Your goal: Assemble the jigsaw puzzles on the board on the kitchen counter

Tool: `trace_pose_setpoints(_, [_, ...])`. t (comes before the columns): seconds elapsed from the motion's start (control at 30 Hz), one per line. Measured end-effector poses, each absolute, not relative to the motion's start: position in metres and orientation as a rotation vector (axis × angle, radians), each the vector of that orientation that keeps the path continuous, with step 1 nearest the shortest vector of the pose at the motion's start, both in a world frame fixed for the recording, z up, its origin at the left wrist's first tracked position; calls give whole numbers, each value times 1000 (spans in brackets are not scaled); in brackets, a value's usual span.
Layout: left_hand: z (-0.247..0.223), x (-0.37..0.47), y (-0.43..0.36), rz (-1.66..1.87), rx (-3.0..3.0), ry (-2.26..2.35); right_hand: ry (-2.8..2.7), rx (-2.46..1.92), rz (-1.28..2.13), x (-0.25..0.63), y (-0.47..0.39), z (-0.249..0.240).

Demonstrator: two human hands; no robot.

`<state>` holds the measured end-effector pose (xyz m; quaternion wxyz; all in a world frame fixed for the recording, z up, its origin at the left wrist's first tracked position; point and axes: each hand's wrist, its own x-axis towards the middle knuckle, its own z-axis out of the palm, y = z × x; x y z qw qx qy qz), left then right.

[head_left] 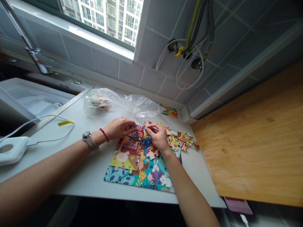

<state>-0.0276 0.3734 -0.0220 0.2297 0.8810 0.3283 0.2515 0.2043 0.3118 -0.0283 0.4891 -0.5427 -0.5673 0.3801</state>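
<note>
A colourful jigsaw puzzle [136,157], partly put together with farm animals and a red barn, lies on its printed board [120,176]. My left hand [121,127], wearing a watch and a red string, has its fingers pinched together at the puzzle's top edge. From the other side, my right hand [158,135] pinches the same small red and blue puzzle piece [140,128] marked with a white cross. Under my right wrist lies a brown and white cow piece [153,152]. Loose puzzle pieces [180,140] are heaped to the right.
Behind the puzzle sits a clear plastic bag [101,102] with more pieces inside. A small picture card [169,111] lies near the wall. To the left are a white charger [14,149] with its cable and a sink; a wooden panel [255,135] stands at right.
</note>
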Motion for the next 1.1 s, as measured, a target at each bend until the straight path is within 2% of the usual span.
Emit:
trace_pose_setpoints(0.4, [-24, -28, 374, 643, 2465, 887, -1424, -1339, 953, 203, 311, -30])
trace_pose_setpoints(0.57, [-24, -29, 375, 714, 2409, 1038, -1432, -1357, 886, 211, 314, -26])
trace_pose_setpoints(0.67, [-24, -30, 376, 716, 2389, 1093, -1452, -1436, 731, 224, 319, -23])
trace_pose_setpoints(0.83, [-26, -30, 378, 687, 2377, 1133, -1616, -1747, 221, 239, 322, -26])
trace_pose_setpoints(1.1, [-29, -31, 380, 703, 2358, 1195, -1721, -1756, 132, 249, 320, -16])
